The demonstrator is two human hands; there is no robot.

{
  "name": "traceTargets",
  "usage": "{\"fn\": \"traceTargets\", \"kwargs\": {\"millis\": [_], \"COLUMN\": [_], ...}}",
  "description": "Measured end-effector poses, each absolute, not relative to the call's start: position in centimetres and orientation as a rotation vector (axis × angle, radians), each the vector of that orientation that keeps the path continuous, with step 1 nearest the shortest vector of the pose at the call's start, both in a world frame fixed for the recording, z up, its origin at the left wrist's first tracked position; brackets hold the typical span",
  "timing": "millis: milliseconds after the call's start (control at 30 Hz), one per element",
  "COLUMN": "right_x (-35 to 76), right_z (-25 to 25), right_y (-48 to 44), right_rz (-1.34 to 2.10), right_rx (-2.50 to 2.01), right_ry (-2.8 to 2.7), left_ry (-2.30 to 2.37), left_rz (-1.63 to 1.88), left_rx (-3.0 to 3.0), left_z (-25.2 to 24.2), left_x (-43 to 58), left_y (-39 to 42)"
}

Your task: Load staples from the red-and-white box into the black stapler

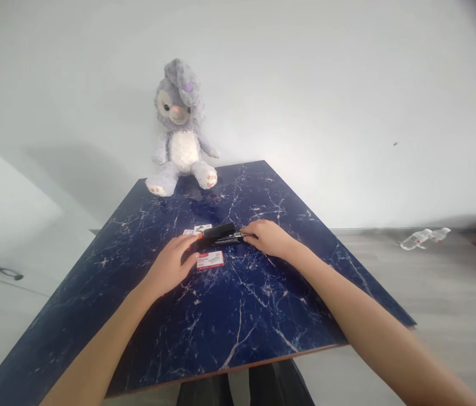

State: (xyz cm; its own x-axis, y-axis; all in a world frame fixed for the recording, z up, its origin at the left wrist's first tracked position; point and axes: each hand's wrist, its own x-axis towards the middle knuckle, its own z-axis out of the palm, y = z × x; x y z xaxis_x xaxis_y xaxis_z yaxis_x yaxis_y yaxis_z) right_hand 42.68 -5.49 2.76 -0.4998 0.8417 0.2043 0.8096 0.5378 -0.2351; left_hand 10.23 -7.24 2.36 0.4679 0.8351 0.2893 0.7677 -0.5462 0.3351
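A black stapler (219, 231) lies across the middle of the dark blue marbled table (238, 316), its long parts spread apart and a metal strip showing near its right end. My left hand (173, 260) grips the stapler's left end, thumb below and fingers above. At the opposite end, my right hand (265, 235) pinches the stapler between thumb and fingers. Just below it, near my left thumb, is a small red-and-white box (210, 260), apparently of staples. Partly hidden behind the stapler is a white packet (203, 228).
A grey plush toy (184, 149) with a white belly sits at the table's far left corner, against the wall. On the floor to the right lies a clear plastic item (421, 239). A white cabinet with a dark handle (4, 272) stands at the left.
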Motion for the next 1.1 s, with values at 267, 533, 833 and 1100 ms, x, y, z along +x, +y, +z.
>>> {"fn": "traceTargets", "kwargs": {"millis": [267, 533, 833, 1100], "right_x": [43.9, 42.5, 39.9, 40.1], "right_z": [4.1, 3.6, 3.0, 3.2], "right_y": [-5.8, -6.2, -7.8, -7.8], "right_rz": [0.302, 0.292, 0.058, 0.127], "right_rx": [-1.561, -1.668, -1.64, -1.593], "right_ry": [-2.233, -2.154, -2.317, -2.316], "left_ry": [1.413, 1.435, 1.577, 1.469], "left_rz": [0.618, 0.64, 0.726, 0.779], "left_rx": [2.548, 2.52, 2.392, 2.24], "left_z": [2.4, 2.5, 2.3, 2.4], "left_x": [10.4, 10.5, 10.9, 10.9], "left_y": [-7.5, -7.6, -7.2, -7.1]}}
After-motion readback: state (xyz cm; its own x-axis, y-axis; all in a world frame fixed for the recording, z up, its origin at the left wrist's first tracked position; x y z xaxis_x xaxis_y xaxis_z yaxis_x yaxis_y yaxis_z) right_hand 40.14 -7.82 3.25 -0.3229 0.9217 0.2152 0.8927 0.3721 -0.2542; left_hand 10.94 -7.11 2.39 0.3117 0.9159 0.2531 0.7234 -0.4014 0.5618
